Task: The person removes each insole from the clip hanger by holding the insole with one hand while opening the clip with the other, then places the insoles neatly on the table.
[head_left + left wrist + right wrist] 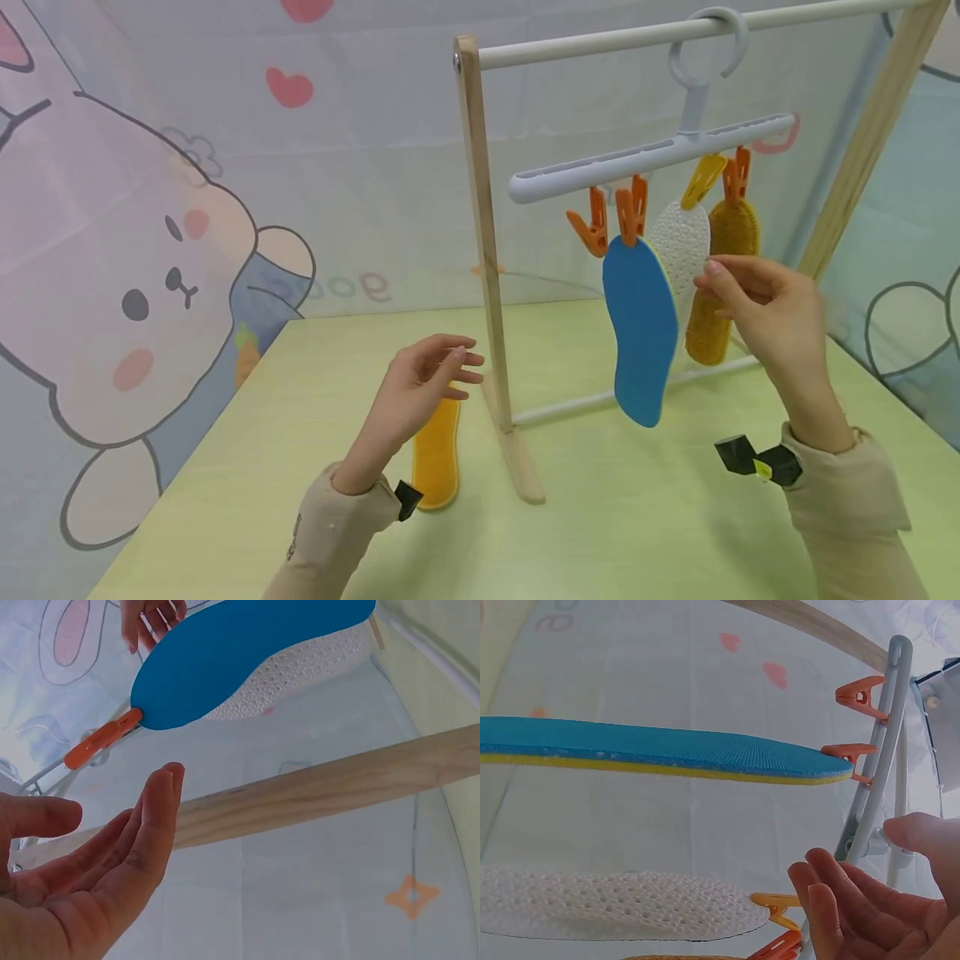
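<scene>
My left hand [420, 387] hovers over a yellow-orange insole [435, 462] lying on the table; its fingers are loosely bent and hold nothing. In the right wrist view, a gap separates the thumb and fingers of my right hand [885, 907], with nothing between them. From a grey-white hanger [585, 173] hang a blue insole [643, 333] with a yellow underside, a white dimpled insole [682, 242] and a fuzzy brown insole [735, 229]. Orange clips hold the blue and brown ones, a yellow clip [703, 179] the white one. Another orange clip [595, 223] hangs without an insole.
A rack with a wooden upright [483, 225] and a white top rod [577, 48] carries the hanger. Its wooden foot [521, 467] stands on the pale green table [592, 533], right of the lying insole. A printed cloth [375, 167] hangs behind.
</scene>
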### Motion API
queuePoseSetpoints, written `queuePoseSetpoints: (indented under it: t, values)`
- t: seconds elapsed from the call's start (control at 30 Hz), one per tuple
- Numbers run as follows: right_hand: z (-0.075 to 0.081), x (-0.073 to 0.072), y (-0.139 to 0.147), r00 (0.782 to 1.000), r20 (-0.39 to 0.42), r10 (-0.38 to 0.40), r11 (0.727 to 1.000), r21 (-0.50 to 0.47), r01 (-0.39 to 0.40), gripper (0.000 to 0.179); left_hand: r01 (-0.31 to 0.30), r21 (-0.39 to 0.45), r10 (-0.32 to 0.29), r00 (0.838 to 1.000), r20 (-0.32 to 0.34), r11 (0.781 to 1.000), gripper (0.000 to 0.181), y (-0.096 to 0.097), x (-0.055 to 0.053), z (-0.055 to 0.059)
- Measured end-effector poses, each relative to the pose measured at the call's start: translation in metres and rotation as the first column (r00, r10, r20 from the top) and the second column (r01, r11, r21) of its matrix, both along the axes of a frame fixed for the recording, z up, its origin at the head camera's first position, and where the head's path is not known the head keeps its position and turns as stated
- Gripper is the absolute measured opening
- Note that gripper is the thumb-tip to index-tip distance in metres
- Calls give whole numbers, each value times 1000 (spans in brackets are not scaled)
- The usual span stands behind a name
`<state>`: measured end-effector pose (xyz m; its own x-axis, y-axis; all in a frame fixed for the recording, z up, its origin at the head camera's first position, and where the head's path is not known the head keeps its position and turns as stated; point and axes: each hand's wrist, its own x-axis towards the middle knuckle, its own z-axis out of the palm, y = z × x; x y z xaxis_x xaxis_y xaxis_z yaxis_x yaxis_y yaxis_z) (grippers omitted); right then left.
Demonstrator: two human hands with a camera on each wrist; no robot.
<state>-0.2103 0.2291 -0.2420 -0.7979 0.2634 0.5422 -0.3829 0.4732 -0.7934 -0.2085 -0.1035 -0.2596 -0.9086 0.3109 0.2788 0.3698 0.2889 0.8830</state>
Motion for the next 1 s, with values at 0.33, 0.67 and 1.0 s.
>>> queuePoseSetpoints:
  t: [0.33, 0.67, 1.0]
  values:
    - [12, -10, -4, 1000, 4, -12, 994, 111, 12, 41, 92, 36, -89, 994, -69, 995, 25, 32, 3, 7]
    - [36, -23, -9, 998, 41, -46, 981, 189, 38, 47, 146, 3, -144, 979, -145, 989, 26, 67, -3, 13]
    - [54, -37, -16, 998, 35, -59, 958, 283, 47, 48, 88, -17, -90, 985, -150, 996, 35, 100, -23, 6]
